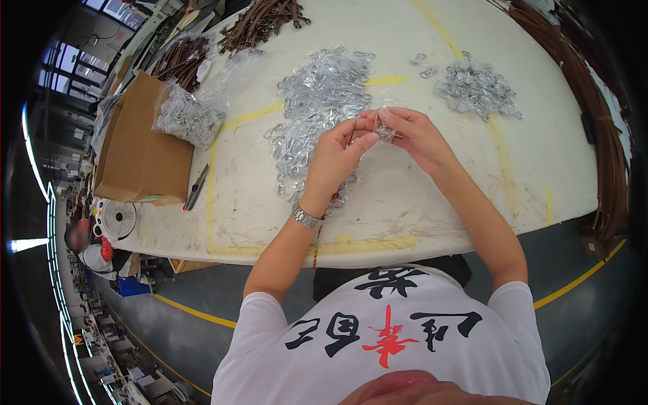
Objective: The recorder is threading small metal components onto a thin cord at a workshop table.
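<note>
Above the middle of the table, my left hand (339, 150) and my right hand (420, 137) meet with closed fingers on a small clear plastic bag (385, 131). Something metallic shows through the bag, probably a snap hook; the fingers partly cover it. Behind and left of my hands spreads a large heap of bagged metal snap hooks (322, 84), some lying beneath my left forearm. A smaller heap of bagged snap hooks (478, 89) lies to the right, with a few loose ones (426, 72) beside it.
A cardboard box (145, 145) stands at the left with a big clear bag of hooks (187, 120) against it. Near it are a utility knife (196, 187) and a white fan (117, 218). Brown straps (264, 25) lie at the back; more brown strips (594, 115) line the right edge.
</note>
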A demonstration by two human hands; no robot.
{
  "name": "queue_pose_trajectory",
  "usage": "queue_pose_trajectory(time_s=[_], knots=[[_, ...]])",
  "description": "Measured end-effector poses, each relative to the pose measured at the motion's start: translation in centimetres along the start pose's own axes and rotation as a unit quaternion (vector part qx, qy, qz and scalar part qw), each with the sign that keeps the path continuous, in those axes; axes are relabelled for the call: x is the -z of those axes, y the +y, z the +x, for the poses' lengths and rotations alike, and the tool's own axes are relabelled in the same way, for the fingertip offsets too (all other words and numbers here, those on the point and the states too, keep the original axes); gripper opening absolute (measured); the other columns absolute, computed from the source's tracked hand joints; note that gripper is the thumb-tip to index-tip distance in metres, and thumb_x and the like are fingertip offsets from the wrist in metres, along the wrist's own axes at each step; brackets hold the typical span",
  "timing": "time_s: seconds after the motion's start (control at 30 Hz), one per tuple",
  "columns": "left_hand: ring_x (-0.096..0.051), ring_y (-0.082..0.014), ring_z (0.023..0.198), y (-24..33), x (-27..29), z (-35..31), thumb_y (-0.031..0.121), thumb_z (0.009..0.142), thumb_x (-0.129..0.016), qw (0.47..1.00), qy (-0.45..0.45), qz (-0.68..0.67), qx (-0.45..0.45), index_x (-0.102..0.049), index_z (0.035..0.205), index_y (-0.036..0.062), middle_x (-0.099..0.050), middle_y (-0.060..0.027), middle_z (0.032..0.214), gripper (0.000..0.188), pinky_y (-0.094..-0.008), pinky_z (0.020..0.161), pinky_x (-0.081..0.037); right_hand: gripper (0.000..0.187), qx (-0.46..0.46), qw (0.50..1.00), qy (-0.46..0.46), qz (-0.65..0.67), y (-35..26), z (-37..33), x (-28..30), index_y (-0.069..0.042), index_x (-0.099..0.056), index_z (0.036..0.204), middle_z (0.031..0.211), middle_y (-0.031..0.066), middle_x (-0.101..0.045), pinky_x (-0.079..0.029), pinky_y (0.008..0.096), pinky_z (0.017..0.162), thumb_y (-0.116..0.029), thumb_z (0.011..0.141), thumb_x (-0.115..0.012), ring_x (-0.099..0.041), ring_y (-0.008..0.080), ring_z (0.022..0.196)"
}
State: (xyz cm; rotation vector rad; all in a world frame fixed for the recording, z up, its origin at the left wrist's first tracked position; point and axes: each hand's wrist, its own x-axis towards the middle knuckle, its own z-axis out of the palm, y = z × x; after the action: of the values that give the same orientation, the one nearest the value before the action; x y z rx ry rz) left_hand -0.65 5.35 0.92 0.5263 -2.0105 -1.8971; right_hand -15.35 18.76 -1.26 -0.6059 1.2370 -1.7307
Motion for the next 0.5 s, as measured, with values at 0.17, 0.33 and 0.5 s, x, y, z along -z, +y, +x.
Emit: queue_pose_trajectory(time_s=[0.17, 0.33, 0.5], knots=[[-0.041, 0.0009, 0.053, -0.2, -1.8, -0.3, 0.013, 0.102, -0.069, 0.991, -0.006, -0.133, 0.018, -0.071, 0.116, -0.0017, -0.063, 0.0062, 0.077, 0.021, -0.0195, 0.046, -0.028, 0.032, -0.011, 0.999, 0.008, 0.042, 1.5, -0.3, -0.8, -0.004, -0.076, 0.118, 0.107, 0.0021, -0.074, -0.051, 0.0270, 0.090, -0.032, 0.104, -0.067, -0.067, 0.0103, 0.101], [-0.041, 0.0001, 0.051, -2.2, -0.7, 0.0, 0.015, 0.103, -0.067, 0.991, -0.042, -0.119, 0.043, -0.072, 0.114, -0.0007, -0.065, 0.0032, 0.078, 0.020, -0.0201, 0.044, -0.028, 0.038, -0.017, 0.999, -0.015, 0.041, 1.0, -0.3, -0.5, -0.004, -0.075, 0.119, 0.105, 0.0032, -0.073, -0.051, 0.0243, 0.078, -0.036, 0.108, -0.059, -0.067, 0.0085, 0.091], [-0.040, -0.0015, 0.050, -1.8, -0.8, -0.4, 0.016, 0.106, -0.063, 0.975, -0.127, -0.146, 0.106, -0.071, 0.118, -0.0017, -0.072, -0.0037, 0.089, 0.023, -0.0195, 0.046, -0.029, 0.044, 0.002, 0.998, -0.019, 0.055, -0.2, -0.9, -1.6, -0.001, -0.071, 0.125, 0.115, 0.0087, -0.075, -0.049, 0.0232, 0.061, -0.038, 0.111, -0.051, -0.060, 0.0078, 0.074]])
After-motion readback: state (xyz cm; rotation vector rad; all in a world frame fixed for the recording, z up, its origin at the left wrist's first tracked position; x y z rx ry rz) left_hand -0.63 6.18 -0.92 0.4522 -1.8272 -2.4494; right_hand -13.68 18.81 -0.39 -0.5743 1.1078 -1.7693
